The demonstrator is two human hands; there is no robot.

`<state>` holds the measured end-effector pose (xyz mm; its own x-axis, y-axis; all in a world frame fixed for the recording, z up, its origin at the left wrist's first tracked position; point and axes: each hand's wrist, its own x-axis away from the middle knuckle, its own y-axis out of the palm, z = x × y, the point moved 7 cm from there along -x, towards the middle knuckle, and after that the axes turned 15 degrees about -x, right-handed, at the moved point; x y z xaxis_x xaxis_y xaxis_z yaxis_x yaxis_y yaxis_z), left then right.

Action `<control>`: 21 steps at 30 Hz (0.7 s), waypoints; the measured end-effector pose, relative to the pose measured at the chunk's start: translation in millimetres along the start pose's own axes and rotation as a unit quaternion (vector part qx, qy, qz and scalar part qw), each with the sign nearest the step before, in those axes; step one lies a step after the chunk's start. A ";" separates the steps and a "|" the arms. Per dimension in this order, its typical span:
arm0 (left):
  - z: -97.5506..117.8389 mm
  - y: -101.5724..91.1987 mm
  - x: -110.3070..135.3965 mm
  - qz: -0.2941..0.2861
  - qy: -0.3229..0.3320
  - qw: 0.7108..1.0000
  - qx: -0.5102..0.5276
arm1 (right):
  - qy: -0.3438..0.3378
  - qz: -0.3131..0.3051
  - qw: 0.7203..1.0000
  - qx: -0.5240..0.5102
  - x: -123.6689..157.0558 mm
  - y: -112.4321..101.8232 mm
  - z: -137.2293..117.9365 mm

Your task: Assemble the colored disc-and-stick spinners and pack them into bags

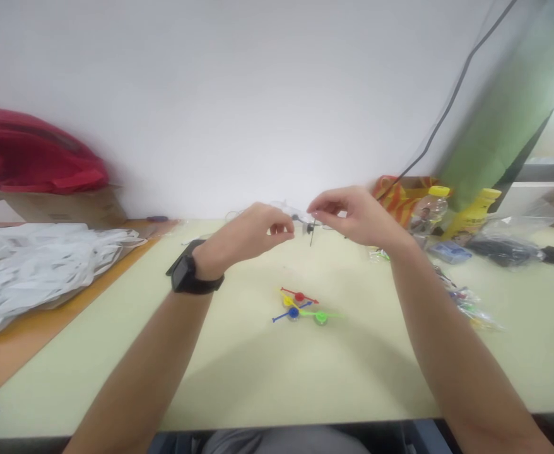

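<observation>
My right hand (353,214) is raised over the table, thumb and fingers pinched at the upper end of a black arrow spinner (311,229). The arrow hangs nearly upright, with a small round hub at its middle. Just left of it is my left hand (258,234), its fingers curled together; whether anything lies between them is hidden. Below both hands, a red arrow spinner (299,296), a yellow arrow spinner (288,302), a blue arrow spinner (293,313) and a green arrow spinner (321,318) lie close together on the table (258,378).
White flat bags (45,271) are piled at the left. Behind them, a red bag (35,151) rests on a cardboard box (64,205). At right stand a clear bottle (429,211) and a yellow bottle (473,214), with small plastic packets (473,306) nearer me. A dark phone-like slab (182,257) lies behind my left wrist.
</observation>
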<state>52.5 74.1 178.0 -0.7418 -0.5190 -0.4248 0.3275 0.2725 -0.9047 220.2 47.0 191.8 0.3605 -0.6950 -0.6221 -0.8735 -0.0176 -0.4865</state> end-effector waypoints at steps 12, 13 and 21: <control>-2.6 4.0 -0.2 0.002 0.002 1.000 0.007 | 0.023 -0.025 0.997 0.067 0.6 10.3 0.6; -4.7 3.7 0.2 0.003 -0.001 1.000 0.009 | 0.027 -0.024 0.997 0.063 1.1 9.0 -1.2; -24.4 1.2 -0.5 0.035 -0.055 0.997 -0.034 | 0.130 -0.360 0.923 -0.030 21.7 62.9 23.0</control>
<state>39.0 94.5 177.9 -0.6487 -0.5817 -0.4907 0.3330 0.3629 -0.8703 180.6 47.4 133.6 0.7712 -0.6363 0.0221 -0.4572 -0.5776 -0.6763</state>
